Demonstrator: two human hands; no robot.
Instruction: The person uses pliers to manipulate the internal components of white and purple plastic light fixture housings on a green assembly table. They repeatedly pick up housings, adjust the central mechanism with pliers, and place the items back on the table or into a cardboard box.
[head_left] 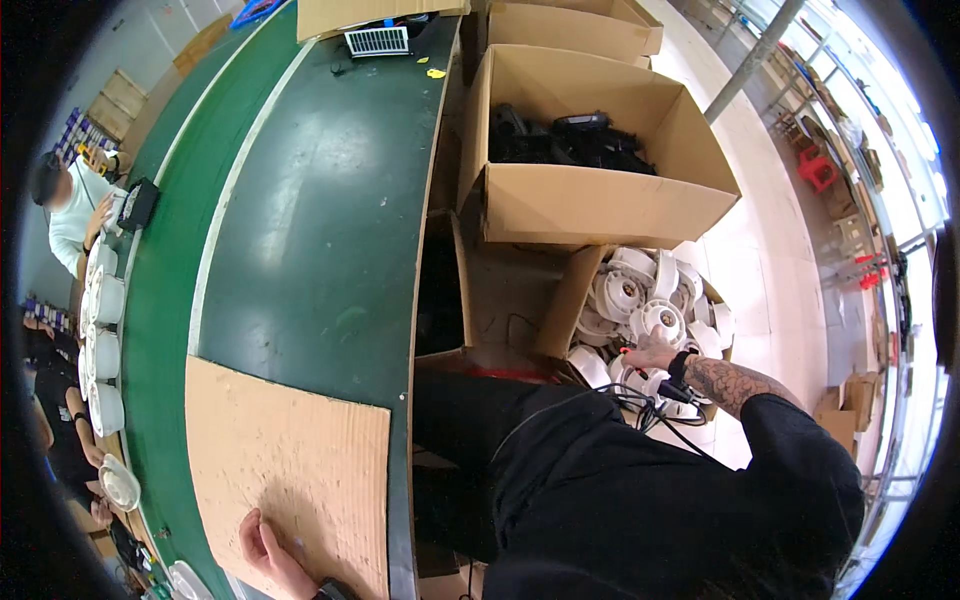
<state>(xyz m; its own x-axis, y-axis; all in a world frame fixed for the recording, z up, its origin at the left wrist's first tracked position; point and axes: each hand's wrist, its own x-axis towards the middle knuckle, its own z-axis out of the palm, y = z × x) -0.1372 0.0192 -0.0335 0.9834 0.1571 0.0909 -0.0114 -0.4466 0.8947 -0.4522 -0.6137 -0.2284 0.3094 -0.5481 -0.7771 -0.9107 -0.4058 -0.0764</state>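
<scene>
On the left, my left hand (270,552) rests over a cardboard sheet (290,450), its fingers loosely curled and slightly apart with nothing in them. My right hand (652,352) reaches down to the right into a cardboard box heaped with white round plastic housings (663,320). Its fingers are at the housings; whether they grip one is hidden. Close to that hand, a black cylindrical tool-like piece (678,391) with black cables (650,412) lies over the heap. A small red-orange bit shows near my fingertips.
A large open carton (610,205) of black parts stands beyond the heap. The dark green bench (320,200) borders a green conveyor (165,400). White housings (103,350) line its far side, where co-workers (75,210) work. A white grille (377,41) lies at the far bench end.
</scene>
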